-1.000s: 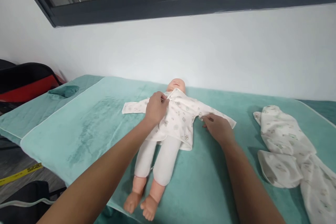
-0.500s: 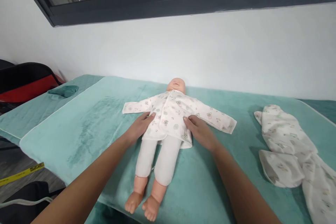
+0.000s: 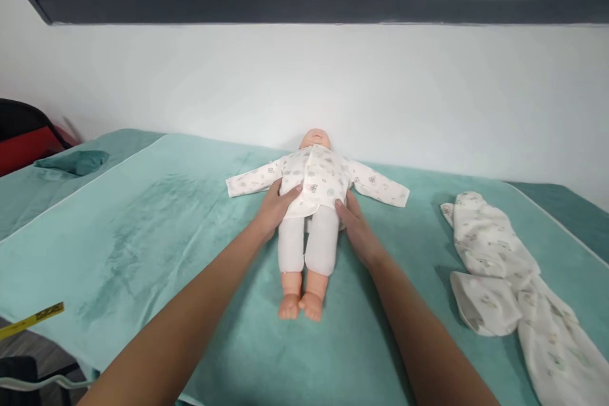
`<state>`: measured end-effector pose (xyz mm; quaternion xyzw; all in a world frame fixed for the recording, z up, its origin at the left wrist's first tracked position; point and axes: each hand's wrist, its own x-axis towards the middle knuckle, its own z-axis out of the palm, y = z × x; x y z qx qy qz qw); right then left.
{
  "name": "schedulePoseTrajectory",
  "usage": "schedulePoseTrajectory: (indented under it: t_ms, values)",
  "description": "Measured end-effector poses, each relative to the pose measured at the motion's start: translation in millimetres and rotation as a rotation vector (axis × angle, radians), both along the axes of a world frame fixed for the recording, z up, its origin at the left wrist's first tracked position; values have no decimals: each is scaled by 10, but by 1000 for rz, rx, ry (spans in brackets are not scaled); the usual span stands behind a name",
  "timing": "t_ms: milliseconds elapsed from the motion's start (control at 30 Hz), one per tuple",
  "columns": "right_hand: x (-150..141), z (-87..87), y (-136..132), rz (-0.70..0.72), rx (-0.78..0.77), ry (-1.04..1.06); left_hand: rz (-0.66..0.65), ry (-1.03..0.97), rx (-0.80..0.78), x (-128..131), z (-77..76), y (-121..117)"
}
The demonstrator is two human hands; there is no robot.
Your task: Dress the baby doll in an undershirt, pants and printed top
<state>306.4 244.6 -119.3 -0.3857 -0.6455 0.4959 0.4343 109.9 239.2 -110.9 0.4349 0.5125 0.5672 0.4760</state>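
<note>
A baby doll [image 3: 320, 248] lies on its back on the green padded cover [image 3: 228, 355], head toward the wall and bare feet toward me. It wears a white printed long-sleeved top [image 3: 314, 171] with both sleeves spread out, and its legs are white down to the shins. My left hand [image 3: 278, 208] grips the doll's left-of-view side at the waist, thumb over the front of the top. On the opposite side my right hand [image 3: 356, 228] holds the hip, thumb against the hem and fingers partly hidden behind.
White printed baby clothes [image 3: 495, 266] lie crumpled on the cover at the right. A white wall [image 3: 304, 76] with a dark window frame [image 3: 190, 3] rises behind. Left are a red and black item [image 3: 26, 139] and a yellow strip [image 3: 33, 319].
The doll has moved away from me toward the wall and turned straighter, its legs now closer together. Both hands moved with it, now gripping its sides. The view has shifted slightly.
</note>
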Motion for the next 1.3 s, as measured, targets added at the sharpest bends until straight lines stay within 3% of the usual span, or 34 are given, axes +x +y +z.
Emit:
schedulePoseTrajectory:
  t_ms: [167, 300, 400, 500, 600, 667, 733, 933, 967, 1000, 1067, 1133, 1233, 1300]
  values:
    - [49, -7, -31, -62, 30, -63, 96, 35, -25, -70, -159, -135]
    - [271, -101, -68, -283, 73, -264, 161, 238, -56, -83, -193, -317]
    - [701, -116, -42, -485, 274, -627, 172, 306, -5, -52, -197, -410]
    - [1316, 0, 7, -611, 379, -1040, 206, 320, 16, -26, -211, -447]
    - [1872, 180, 16, -757, 179, -1299, 253, 342, 32, -22, -234, -444]
    - [2095, 277, -5, -765, -18, -1316, 281, 369, 48, -29, -254, -441]
    - [2173, 348, -30, -727, -110, -1268, 315, 393, 64, -38, -274, -453]
    - [1797, 634, -190, -572, -88, -985, 395, 472, 168, -5, -239, -693]
    - [1685, 711, -254, -535, -93, -897, 380, 486, 197, 23, -196, -759]
    - [1565, 794, -329, -464, -125, -670, 358, 493, 223, 60, -137, -826]
    - [1311, 965, -500, -315, -194, -297, 278, 472, 253, 155, 33, -955]
    - [1049, 1117, -679, -201, -222, -85, 139, 399, 262, 260, 258, -1073]
    - [680, 1255, -929, -45, -249, 6, -130, 271, 255, 376, 617, -1254]
    - [478, 1281, -1067, 68, -265, -6, -241, 285, 237, 399, 810, -1395]
